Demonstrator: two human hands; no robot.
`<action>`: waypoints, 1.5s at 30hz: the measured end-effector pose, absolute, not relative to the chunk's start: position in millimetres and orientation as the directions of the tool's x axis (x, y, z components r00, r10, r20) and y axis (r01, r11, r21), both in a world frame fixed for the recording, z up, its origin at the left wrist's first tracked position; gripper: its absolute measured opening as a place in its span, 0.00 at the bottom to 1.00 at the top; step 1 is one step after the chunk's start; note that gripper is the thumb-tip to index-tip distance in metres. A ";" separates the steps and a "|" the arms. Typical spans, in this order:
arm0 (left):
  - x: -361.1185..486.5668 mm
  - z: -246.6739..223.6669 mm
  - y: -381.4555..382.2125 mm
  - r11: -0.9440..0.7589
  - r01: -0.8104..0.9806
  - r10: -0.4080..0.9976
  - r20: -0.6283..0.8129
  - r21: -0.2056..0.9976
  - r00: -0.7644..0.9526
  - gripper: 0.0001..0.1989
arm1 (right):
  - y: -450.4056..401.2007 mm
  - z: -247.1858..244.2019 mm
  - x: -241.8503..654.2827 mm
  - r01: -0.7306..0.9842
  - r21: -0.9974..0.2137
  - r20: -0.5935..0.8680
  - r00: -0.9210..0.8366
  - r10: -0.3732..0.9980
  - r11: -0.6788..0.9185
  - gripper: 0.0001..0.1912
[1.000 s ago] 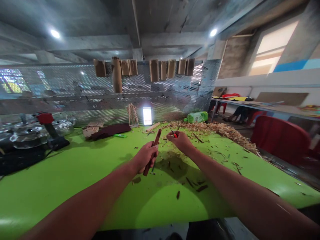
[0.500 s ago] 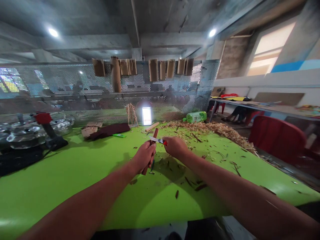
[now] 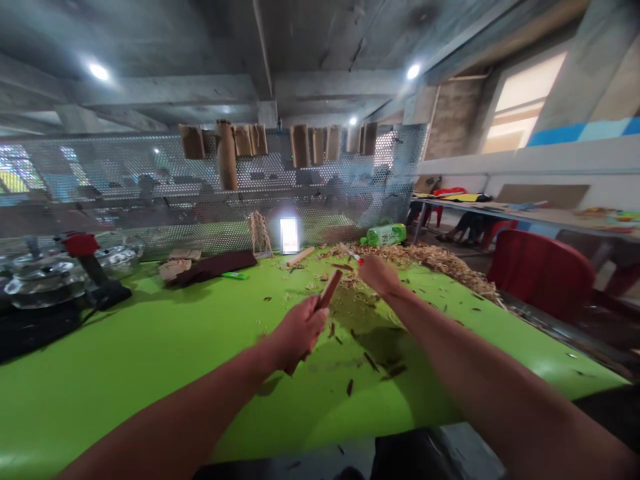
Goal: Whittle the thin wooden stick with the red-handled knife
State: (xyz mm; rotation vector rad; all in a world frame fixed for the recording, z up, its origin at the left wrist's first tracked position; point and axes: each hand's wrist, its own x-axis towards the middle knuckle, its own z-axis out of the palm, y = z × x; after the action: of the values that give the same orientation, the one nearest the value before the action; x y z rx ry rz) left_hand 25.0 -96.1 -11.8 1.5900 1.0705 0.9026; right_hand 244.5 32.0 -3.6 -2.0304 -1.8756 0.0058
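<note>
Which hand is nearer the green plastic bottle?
Right. The right hand is in front of the green plastic bottle, slightly left of it; the left hand is farther back, well left of it.

One camera, worn on the person's head, gives the only view, looking forward and tilted down from above the hands. The left hand [image 3: 300, 330] and right hand [image 3: 380, 275] sit close by in the lower middle of the frame. The green surface [image 3: 125, 373] fills the bottom, and the wide lens reaches past it to a perforated metal screen [image 3: 150, 167] and the concrete ceiling [image 3: 165, 40].
</note>
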 end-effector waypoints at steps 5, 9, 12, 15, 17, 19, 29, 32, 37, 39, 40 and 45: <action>22.2 -16.1 -86.9 -0.069 0.131 0.955 0.027 0.989 0.297 0.12 | 36.3 -7.6 247.0 0.918 -0.395 0.313 0.155 0.937 -0.020 0.18; 14.5 -14.2 -72.9 -0.018 0.021 0.978 0.013 1.000 0.207 0.07 | 14.0 -17.4 207.5 0.928 -0.302 0.370 -0.096 0.924 0.217 0.16; 14.7 -12.4 -70.7 -0.022 0.000 0.985 0.021 1.000 0.170 0.07 | -1.3 -20.4 189.2 0.939 -0.175 0.341 -0.226 0.913 0.297 0.15; 18.0 -12.4 -73.4 -0.024 0.028 0.984 0.018 0.999 0.179 0.08 | -9.3 -19.1 184.2 0.944 -0.111 0.305 -0.266 0.915 0.312 0.16; 19.5 -12.6 -75.4 -0.026 0.041 0.980 0.017 0.999 0.196 0.09 | -12.0 -17.6 183.4 0.942 -0.093 0.296 -0.283 0.912 0.322 0.17; 19.8 -12.8 -76.2 -0.021 0.047 0.978 0.011 0.999 0.209 0.10 | -13.3 -16.9 182.4 0.943 -0.077 0.294 -0.288 0.911 0.323 0.17; 27.3 -10.6 -96.9 -0.104 0.123 0.935 0.054 0.987 0.351 0.14 | 34.4 -13.7 230.8 0.966 -0.255 0.241 0.016 0.970 0.047 0.15; 28.1 -10.3 -96.8 -0.133 0.119 0.934 0.085 0.984 0.347 0.14 | 43.3 -10.0 247.4 0.947 -0.321 0.272 0.117 0.955 -0.025 0.17; 18.0 -22.2 -75.4 -0.149 0.107 0.964 0.120 0.983 0.238 0.11 | 23.3 -15.3 220.4 0.910 -0.384 0.385 0.005 0.923 0.155 0.17; 17.0 -25.1 -70.7 -0.122 0.093 0.973 0.100 0.988 0.210 0.11 | 11.9 -18.6 205.6 0.923 -0.282 0.434 -0.120 0.893 0.262 0.16; 17.6 -25.6 -70.0 -0.108 0.088 0.976 0.089 0.990 0.201 0.11 | 7.1 -19.5 200.3 0.928 -0.223 0.448 -0.175 0.877 0.299 0.15; 22.4 -22.5 -73.7 -0.107 0.063 0.979 0.094 0.992 0.183 0.17 | -6.3 -14.7 194.1 0.940 -0.081 0.424 -0.270 0.865 0.333 0.16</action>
State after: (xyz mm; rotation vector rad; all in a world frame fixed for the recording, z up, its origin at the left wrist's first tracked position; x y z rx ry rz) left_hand 22.4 -73.7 -22.5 1.4168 1.0767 1.1110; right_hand 194.1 -6.3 -14.7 -1.5929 -2.2109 -0.2610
